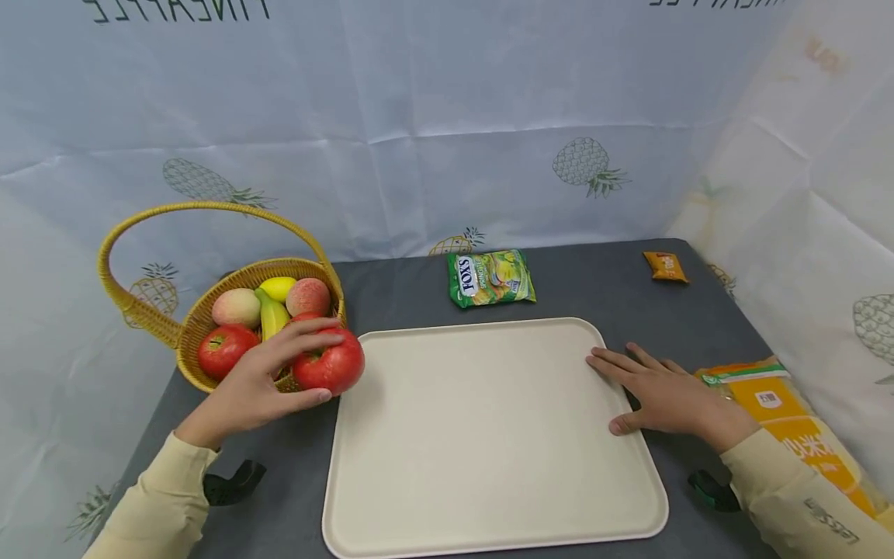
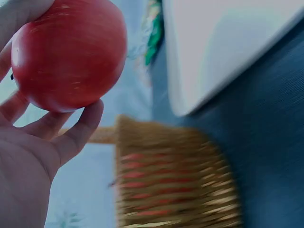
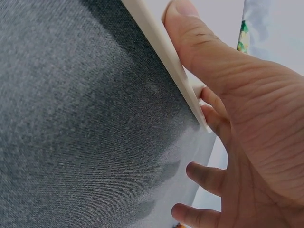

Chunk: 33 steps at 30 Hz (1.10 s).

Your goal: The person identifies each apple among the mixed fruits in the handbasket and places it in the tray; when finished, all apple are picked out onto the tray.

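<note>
In the head view my left hand [image 1: 261,380] grips a red apple [image 1: 335,365] between thumb and fingers, at the right rim of a yellow wicker basket [image 1: 183,365]. The left wrist view shows this apple [image 2: 71,57] up close, held above the woven side of the basket [image 2: 166,175]. Inside the basket are another red apple [image 1: 225,351], two peaches, a banana [image 1: 272,314] and a lemon [image 1: 279,288]. My right hand [image 1: 663,396] rests with spread fingers on the right edge of a cream tray [image 1: 489,442]; its thumb [image 3: 199,38] lies over the rim.
Behind the tray lies a green Fox's candy bag [image 1: 491,278]. A small orange packet [image 1: 666,267] sits at the far right corner of the dark table. Beside my right forearm is a yellow grain bag [image 1: 789,415]. Curtains with pineapple prints hang around the table.
</note>
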Motion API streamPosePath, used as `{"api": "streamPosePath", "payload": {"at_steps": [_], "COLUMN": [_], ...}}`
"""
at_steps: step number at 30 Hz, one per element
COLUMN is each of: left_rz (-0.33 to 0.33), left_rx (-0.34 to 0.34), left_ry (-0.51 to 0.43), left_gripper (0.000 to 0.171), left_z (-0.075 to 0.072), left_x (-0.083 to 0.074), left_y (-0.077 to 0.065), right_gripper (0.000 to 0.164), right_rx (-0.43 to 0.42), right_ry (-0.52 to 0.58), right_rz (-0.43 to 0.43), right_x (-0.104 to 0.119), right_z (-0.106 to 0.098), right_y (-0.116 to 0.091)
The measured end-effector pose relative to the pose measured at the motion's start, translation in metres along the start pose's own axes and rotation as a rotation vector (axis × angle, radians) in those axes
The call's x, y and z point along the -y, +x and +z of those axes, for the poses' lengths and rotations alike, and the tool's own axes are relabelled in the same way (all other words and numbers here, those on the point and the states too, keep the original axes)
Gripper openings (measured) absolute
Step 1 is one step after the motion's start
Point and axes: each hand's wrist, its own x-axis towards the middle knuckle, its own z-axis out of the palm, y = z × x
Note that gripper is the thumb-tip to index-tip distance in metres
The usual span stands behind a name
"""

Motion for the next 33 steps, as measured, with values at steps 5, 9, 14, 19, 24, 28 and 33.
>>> {"api": "streamPosePath", "payload": {"at_steps": [5,9,14,19,24,28,33], "left_rz": [-0.003,-0.002,-0.008,-0.027,-0.032,-0.019,-0.032], "left_rx": [0.057,0.106,0.145,0.159,0.162,0.171,0.177], "left_ry": [-0.03,-0.062,-0.113,-0.127,-0.107,-0.089,-0.094], "left_gripper": [0.073,0.071,0.067,0.067,0.068,0.069,0.07], "left_z": [0.032,0.054,0.071,0.075,0.076,0.078,0.08], "left_x": [0.005,0.008,0.008,0.009,0.008,0.009,0.008], "left_y": [-0.013,-0.021,-0.025,-0.025,-0.024,-0.023,-0.023], "right_gripper": [0.108,0.109,0.108,0.108,0.108,0.109,0.108], "right_rx": [0.002,0.006,0.008,0.012,0.005,0.008,0.008], "right_ry": [0.007,-0.002,-0.003,0.002,-0.003,-0.002,-0.001], "right_rz": [0.009,0.017,0.013,0.014,0.02,0.018,0.016], "right_x": [-0.001,-0.003,-0.002,0.0,-0.001,-0.003,-0.002], "right_z": [0.001,0.0,0.0,0.0,0.001,0.001,0.001], "right_y": [0.0,0.0,0.001,0.001,0.0,-0.001,0.0]}}
